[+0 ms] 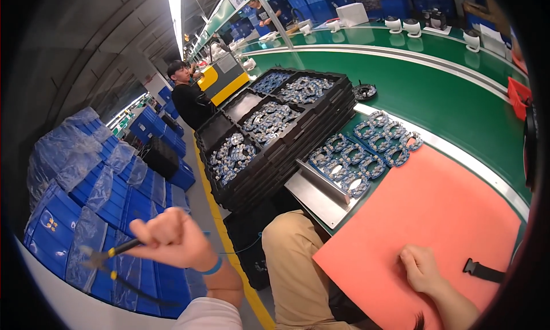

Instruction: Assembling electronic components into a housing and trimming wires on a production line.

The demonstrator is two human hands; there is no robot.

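Out to the left, my left hand [172, 238] is closed around one handle of a pair of cutting pliers [106, 255] with black and yellow grips. The handles are spread, and the metal jaws are blurred. A blue band [213, 266] circles that wrist. Curled into a loose fist, my right hand [421, 268] rests on an orange mat [458, 187]; nothing shows in its fingers. Beyond the mat lie panels of blue ring-shaped circuit boards [348, 158], with another panel [387, 136] beside them.
Stacked black trays [286, 138] hold many more ring boards. A metal plate [317, 192] sits beside the board panels. Blue bins [97, 204] under plastic film line the left. A green conveyor [435, 84] carries white devices. A person in black [192, 101] sits farther along. A black strap [484, 270] lies right.
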